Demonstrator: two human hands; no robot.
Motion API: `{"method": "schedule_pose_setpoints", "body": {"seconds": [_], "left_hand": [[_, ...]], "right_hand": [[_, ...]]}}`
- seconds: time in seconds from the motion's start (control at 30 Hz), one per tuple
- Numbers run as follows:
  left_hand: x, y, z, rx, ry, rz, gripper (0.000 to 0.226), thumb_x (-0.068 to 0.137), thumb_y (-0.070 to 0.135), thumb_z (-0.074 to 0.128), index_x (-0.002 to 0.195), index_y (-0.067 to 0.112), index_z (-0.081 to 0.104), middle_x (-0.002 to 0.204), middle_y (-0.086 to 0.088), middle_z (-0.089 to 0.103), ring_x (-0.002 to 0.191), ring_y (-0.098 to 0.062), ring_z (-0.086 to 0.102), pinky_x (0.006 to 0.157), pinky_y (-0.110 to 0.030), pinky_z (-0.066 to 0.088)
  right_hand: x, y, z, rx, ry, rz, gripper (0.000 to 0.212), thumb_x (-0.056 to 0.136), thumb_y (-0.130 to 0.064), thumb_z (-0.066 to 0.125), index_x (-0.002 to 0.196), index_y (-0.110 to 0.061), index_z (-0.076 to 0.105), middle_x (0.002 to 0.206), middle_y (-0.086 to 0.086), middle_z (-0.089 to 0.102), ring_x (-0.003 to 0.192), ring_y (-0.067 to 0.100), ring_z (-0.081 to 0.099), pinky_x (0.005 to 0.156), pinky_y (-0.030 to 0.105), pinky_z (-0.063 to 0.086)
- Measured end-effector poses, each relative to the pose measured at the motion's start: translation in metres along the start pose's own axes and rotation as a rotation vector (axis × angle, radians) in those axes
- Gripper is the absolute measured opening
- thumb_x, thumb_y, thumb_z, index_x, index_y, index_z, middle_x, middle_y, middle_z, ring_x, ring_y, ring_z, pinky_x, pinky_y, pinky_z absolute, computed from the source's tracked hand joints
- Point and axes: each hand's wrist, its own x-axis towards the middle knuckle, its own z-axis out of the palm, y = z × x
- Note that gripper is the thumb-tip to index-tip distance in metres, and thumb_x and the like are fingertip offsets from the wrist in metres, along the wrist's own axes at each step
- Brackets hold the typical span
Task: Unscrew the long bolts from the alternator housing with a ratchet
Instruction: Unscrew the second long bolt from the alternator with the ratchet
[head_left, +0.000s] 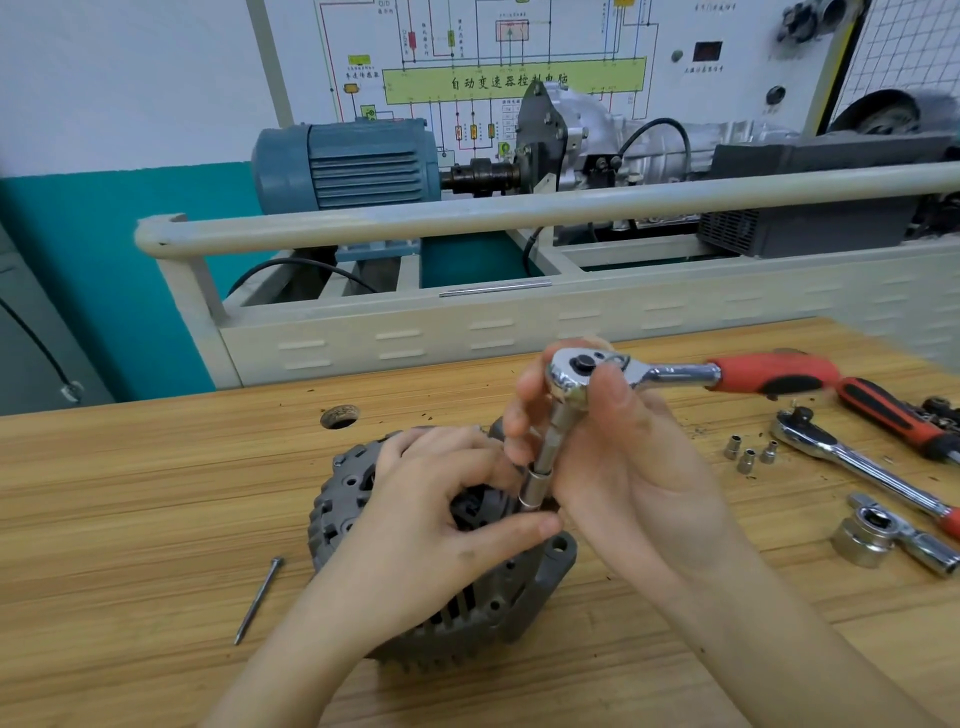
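The grey alternator housing (343, 509) lies on the wooden bench (156, 499), mostly covered by my hands. A chrome ratchet (571, 376) with a red and black handle (774, 374) stands on an extension and socket (532, 488) set down on the housing. My right hand (618, 467) grips the ratchet head and the extension shaft. My left hand (436, 514) rests on top of the housing, its thumb and fingers at the socket's base. One long bolt (258, 600) lies loose on the bench to the left of the housing.
To the right lie a second ratchet (852, 457), a red-handled tool (893, 410), three small sockets (748, 454) and a large socket with adapter (878, 535). A hole (340, 415) is in the bench. Behind it stands a railed training rig with a blue motor (348, 163).
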Motion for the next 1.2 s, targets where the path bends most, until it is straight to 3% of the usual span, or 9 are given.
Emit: {"method": "schedule_pose_setpoints", "body": {"seconds": [0.17,0.27,0.37,0.5,0.73,0.97,1.07,1.2], "left_hand": [[-0.0019,-0.0023,-0.0036,-0.009,-0.040,0.034,0.042,0.069,0.061,0.049,0.087,0.030,0.070,0.110,0.026,0.055,0.114,0.008,0.040,0.108,-0.041,0.019],[-0.0015,-0.0010,-0.0033,-0.009,-0.029,0.032,0.047,0.067,0.061,0.050,0.083,0.023,0.072,0.111,0.024,0.053,0.112,0.009,0.039,0.107,-0.041,0.021],[-0.0009,0.0006,-0.0016,-0.040,0.006,0.014,0.038,0.064,0.060,0.054,0.074,0.026,0.068,0.105,0.021,0.055,0.104,0.007,0.045,0.103,-0.044,0.027],[0.0001,0.0004,0.0005,-0.024,0.018,0.006,0.041,0.061,0.062,0.054,0.073,0.025,0.065,0.094,0.021,0.055,0.094,0.007,0.047,0.101,-0.041,0.028],[-0.0025,-0.0009,-0.0025,-0.032,-0.014,0.050,0.054,0.066,0.060,0.050,0.087,0.015,0.071,0.113,0.019,0.049,0.106,0.020,0.035,0.103,-0.024,0.019],[0.0013,0.0023,-0.0012,-0.035,0.004,0.022,0.020,0.065,0.058,0.056,0.066,0.039,0.061,0.092,0.026,0.059,0.096,0.004,0.050,0.097,-0.048,0.033],[0.0008,0.0022,0.0002,-0.024,0.033,0.010,0.026,0.062,0.062,0.055,0.062,0.036,0.057,0.089,0.029,0.056,0.093,0.010,0.047,0.099,-0.040,0.029],[-0.0005,0.0007,-0.0014,-0.016,0.007,0.021,0.043,0.064,0.062,0.052,0.081,0.026,0.070,0.105,0.027,0.056,0.104,0.009,0.045,0.103,-0.041,0.027]], "right_hand": [[0.0002,0.0000,-0.0011,0.028,-0.048,0.068,0.034,0.069,-0.045,0.071,0.088,-0.016,0.071,0.078,0.000,0.069,0.071,0.014,0.063,0.066,0.024,0.050],[-0.0008,0.0002,-0.0001,0.019,-0.072,0.086,0.034,0.071,-0.044,0.070,0.090,-0.016,0.071,0.081,0.000,0.069,0.072,0.013,0.063,0.067,0.023,0.050],[-0.0019,0.0012,0.0018,-0.036,-0.063,0.052,0.030,0.067,-0.043,0.074,0.085,-0.019,0.070,0.081,-0.002,0.068,0.072,0.010,0.062,0.067,0.023,0.050],[-0.0026,-0.0001,0.0022,-0.035,-0.052,0.012,0.024,0.063,-0.037,0.079,0.079,-0.023,0.067,0.083,-0.003,0.067,0.070,0.011,0.061,0.066,0.024,0.049],[-0.0012,0.0003,0.0024,-0.009,-0.058,0.066,0.034,0.068,-0.044,0.072,0.089,-0.017,0.069,0.085,0.002,0.069,0.069,0.013,0.063,0.066,0.024,0.051],[-0.0011,0.0006,0.0027,-0.019,-0.016,0.027,0.030,0.059,-0.041,0.079,0.078,-0.021,0.070,0.079,-0.002,0.068,0.067,0.010,0.062,0.064,0.022,0.051],[-0.0024,-0.0011,0.0019,0.004,-0.017,-0.003,0.026,0.058,-0.032,0.083,0.076,-0.023,0.067,0.078,-0.002,0.067,0.067,0.011,0.062,0.066,0.024,0.051],[-0.0028,-0.0012,0.0014,0.012,-0.058,0.015,0.026,0.067,-0.034,0.077,0.086,-0.020,0.067,0.080,0.001,0.068,0.068,0.014,0.062,0.066,0.025,0.050]]}}
